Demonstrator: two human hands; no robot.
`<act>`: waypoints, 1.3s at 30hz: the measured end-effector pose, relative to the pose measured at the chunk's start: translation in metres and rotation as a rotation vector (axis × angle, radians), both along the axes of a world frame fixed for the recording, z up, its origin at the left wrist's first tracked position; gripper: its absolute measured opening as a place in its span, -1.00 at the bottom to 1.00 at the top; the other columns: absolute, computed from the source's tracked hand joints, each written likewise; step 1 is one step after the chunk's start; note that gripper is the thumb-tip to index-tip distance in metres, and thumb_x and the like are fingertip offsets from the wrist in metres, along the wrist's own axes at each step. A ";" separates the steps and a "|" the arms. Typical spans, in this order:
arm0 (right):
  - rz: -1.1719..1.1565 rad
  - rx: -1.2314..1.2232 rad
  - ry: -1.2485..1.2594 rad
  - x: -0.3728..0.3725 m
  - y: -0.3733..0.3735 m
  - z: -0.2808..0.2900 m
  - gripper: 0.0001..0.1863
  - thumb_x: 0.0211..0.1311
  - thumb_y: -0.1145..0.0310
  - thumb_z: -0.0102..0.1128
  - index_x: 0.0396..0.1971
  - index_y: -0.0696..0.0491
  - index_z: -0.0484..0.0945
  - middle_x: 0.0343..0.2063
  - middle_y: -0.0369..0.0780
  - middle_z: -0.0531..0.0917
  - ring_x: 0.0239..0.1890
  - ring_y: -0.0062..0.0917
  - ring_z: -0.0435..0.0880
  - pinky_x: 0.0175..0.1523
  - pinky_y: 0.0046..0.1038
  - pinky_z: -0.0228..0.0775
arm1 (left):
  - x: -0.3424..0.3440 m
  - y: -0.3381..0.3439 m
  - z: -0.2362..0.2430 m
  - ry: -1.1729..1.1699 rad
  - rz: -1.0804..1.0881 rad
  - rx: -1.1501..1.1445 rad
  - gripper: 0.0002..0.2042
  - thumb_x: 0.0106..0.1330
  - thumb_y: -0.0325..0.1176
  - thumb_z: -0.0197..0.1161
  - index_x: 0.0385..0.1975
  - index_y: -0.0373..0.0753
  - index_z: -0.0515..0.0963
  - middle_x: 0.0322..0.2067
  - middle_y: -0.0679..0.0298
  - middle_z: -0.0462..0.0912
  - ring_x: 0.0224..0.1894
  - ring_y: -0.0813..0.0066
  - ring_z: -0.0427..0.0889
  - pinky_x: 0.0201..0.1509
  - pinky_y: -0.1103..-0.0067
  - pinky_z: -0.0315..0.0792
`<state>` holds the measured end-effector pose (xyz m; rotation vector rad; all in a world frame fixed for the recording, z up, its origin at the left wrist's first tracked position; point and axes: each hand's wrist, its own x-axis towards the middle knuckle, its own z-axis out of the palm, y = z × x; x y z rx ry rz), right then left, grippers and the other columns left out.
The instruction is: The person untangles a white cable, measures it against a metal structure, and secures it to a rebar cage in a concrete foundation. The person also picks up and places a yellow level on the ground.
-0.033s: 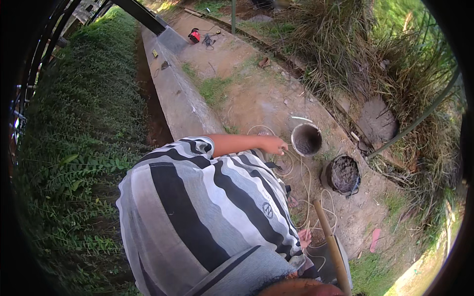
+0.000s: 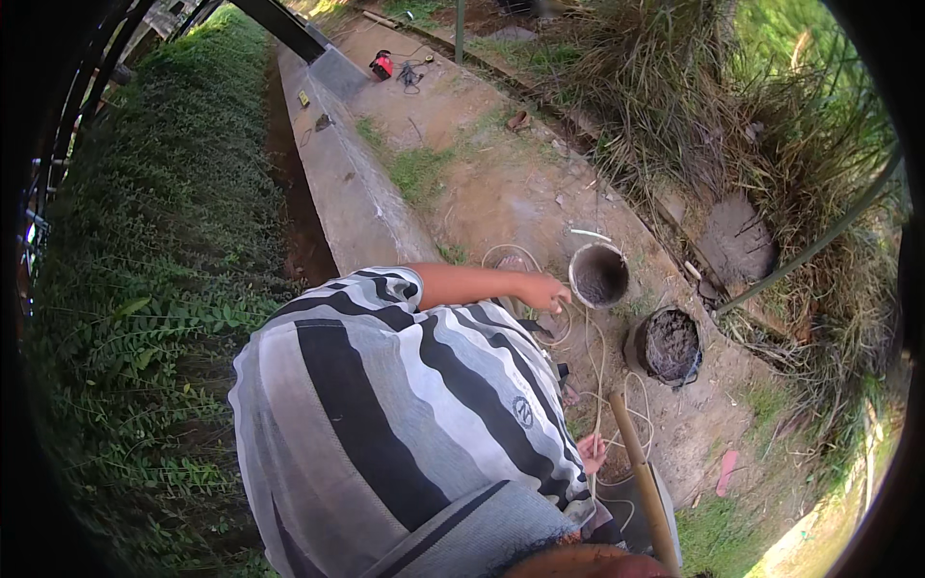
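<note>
My left arm, in a striped short sleeve, reaches to the right. At its end my left hand (image 2: 545, 292) is closed, its fingers on a thin cream cord (image 2: 599, 361) beside a bucket (image 2: 599, 276) with a grey-coated inside. Lower down, my right hand (image 2: 591, 453) shows partly past my shirt, fingers closed around the same cord. Loops of the cord lie on the ground between and beyond my hands. Next to my right hand a wooden pole (image 2: 640, 472) slants across, with a grey object partly hidden behind it.
A second bucket (image 2: 636, 349) holds wet grey mortar. A low concrete ledge (image 2: 347, 193) runs along a hedge (image 2: 154, 260) on the left. A red tool (image 2: 382, 65) with a black cable lies far off. Dry grass (image 2: 674, 125) and a slanting green pole (image 2: 819, 239) border the right.
My left hand has shifted slightly right and nearer. My right hand has moved a little farther away along the cord. The buckets have stayed in place.
</note>
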<state>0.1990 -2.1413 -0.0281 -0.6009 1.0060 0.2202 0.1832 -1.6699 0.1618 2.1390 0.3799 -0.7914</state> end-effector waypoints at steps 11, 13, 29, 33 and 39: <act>0.405 -0.068 -0.165 0.052 0.385 0.178 -0.78 0.37 0.13 0.27 -0.27 -0.02 0.58 -0.38 -0.36 0.67 -0.38 -0.52 0.66 -0.21 -0.42 0.53 | 0.018 0.144 0.011 -0.296 -0.295 -0.552 -0.74 0.46 -0.25 0.17 0.02 -0.23 0.58 -0.46 0.13 0.65 -0.41 0.33 0.68 -0.27 0.35 0.50; 0.255 0.014 -0.092 0.050 0.400 0.146 -0.79 0.38 0.18 0.18 -0.45 -0.08 0.57 -0.55 -0.41 0.61 -0.45 -0.56 0.60 -0.16 -0.40 0.52 | -0.005 0.215 0.012 -0.270 -0.323 -0.494 -0.75 0.49 -0.20 0.16 -0.08 -0.23 0.65 -0.50 0.16 0.64 -0.41 0.37 0.67 -0.29 0.37 0.48; 0.542 -0.308 0.074 0.105 0.584 0.038 -0.71 0.57 0.22 -0.22 0.00 0.00 0.47 -0.67 -0.46 0.15 -0.70 -0.67 0.15 -0.57 -0.53 0.16 | -0.218 0.559 0.091 -0.427 0.517 0.507 -0.49 0.47 -0.19 0.21 0.39 -0.08 0.34 0.32 -0.02 0.42 0.35 0.03 0.43 0.47 0.26 0.28; 0.896 -0.092 -0.004 0.078 0.760 0.078 -0.73 0.56 0.15 -0.03 -0.16 0.03 0.53 -0.69 -0.37 0.34 -0.65 -0.57 0.35 -0.39 -0.41 0.38 | -0.207 0.553 0.075 -0.322 0.642 0.061 -0.37 0.45 -0.14 0.24 0.47 -0.10 0.23 0.36 -0.07 0.38 0.40 -0.04 0.38 0.48 0.24 0.26; 1.809 -0.206 -0.687 0.019 0.954 0.127 -0.56 0.61 0.05 -0.07 -0.07 0.15 0.58 -0.48 -0.16 0.70 -0.34 -0.40 0.74 -0.14 -0.37 0.57 | -0.181 0.605 0.055 -0.454 0.708 -0.077 -0.28 0.41 -0.05 0.28 0.50 -0.14 0.18 0.38 -0.10 0.36 0.42 0.01 0.37 0.47 0.26 0.25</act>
